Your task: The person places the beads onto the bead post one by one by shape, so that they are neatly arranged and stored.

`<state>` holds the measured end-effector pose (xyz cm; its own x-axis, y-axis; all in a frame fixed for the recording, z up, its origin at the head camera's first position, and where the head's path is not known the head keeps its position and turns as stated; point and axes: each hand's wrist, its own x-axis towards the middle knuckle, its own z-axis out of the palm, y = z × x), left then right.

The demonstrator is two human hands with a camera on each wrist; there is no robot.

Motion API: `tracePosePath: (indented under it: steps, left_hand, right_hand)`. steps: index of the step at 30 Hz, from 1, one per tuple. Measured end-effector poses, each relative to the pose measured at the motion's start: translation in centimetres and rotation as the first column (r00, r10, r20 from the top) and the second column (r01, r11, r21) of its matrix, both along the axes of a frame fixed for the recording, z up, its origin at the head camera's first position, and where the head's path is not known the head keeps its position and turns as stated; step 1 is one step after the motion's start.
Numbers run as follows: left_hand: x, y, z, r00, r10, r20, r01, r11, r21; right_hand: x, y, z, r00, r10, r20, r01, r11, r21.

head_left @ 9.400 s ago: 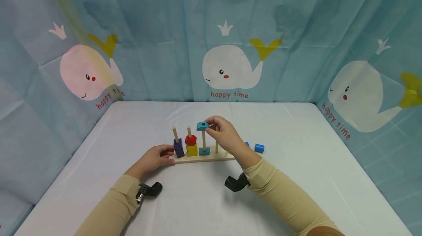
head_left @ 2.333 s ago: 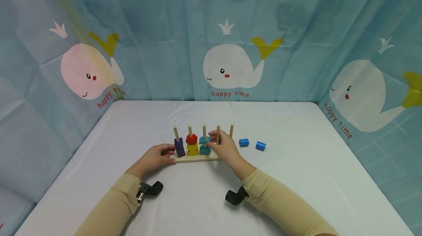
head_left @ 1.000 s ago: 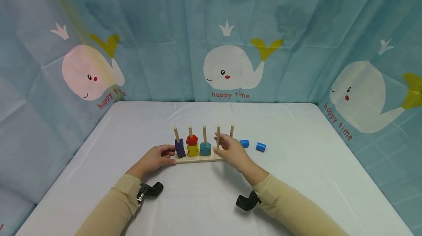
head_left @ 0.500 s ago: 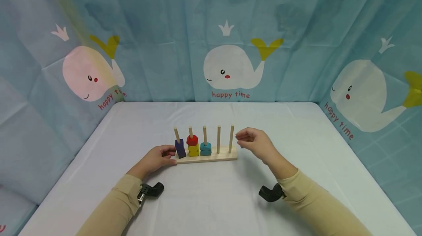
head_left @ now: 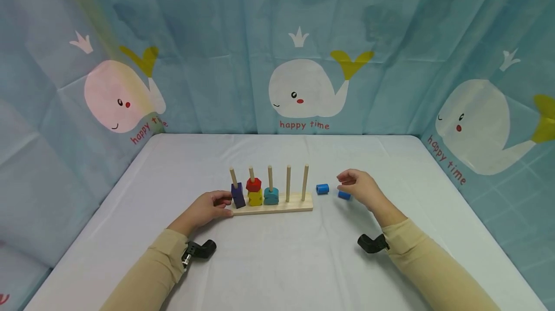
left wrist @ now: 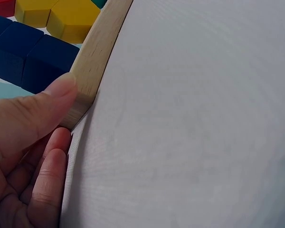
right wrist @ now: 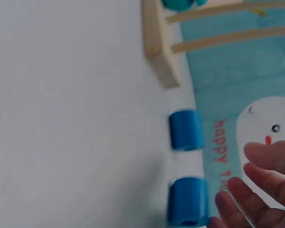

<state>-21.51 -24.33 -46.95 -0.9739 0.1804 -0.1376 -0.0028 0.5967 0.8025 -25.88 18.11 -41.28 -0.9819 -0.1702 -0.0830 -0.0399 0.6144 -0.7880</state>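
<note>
My left hand grips the left end of a wooden peg stand; in the left wrist view the thumb lies over the base's corner. Purple-blue blocks sit on the leftmost peg. Beside them a red block tops yellow ones, and teal pieces fill the bottom of the middle peg. My right hand, holding nothing, hovers with loosely bent fingers over a blue cylinder, partly hidden by it. Another blue cylinder lies between that one and the stand.
Two bare pegs rise at the stand's right side. A white cloth covers the table. Behind it hangs a blue curtain printed with whales. Each wrist carries a black camera mount.
Teal piece held above the third peg earlier came down to rest at its bottom. My right hand let it go and moved right, over the blue cylinders. Left hand stays put.
</note>
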Motion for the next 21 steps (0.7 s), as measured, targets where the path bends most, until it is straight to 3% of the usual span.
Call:
tracePosePath:
  steps: [7,13,21]
  left_hand:
    - [0.0,-0.1,-0.2,1.000,0.003,-0.003,-0.003,1.000,0.012]
    - [0.0,-0.2,-0.2,1.000,-0.012,-0.007,0.012,1.000,0.025]
    - [-0.1,-0.1,-0.2,1.000,-0.003,-0.003,0.003,1.000,0.019]
  right_hand:
    - [-1.3,0.8,-2.0,0.999,0.007,0.051,-0.013,0.992,0.122]
    - [-1.7,1.5,-2.9,0.999,0.025,0.029,-0.031,0.974,0.222]
    - [-1.7,1.2,-2.2,0.997,0.059,0.041,-0.068,0.962,0.266]
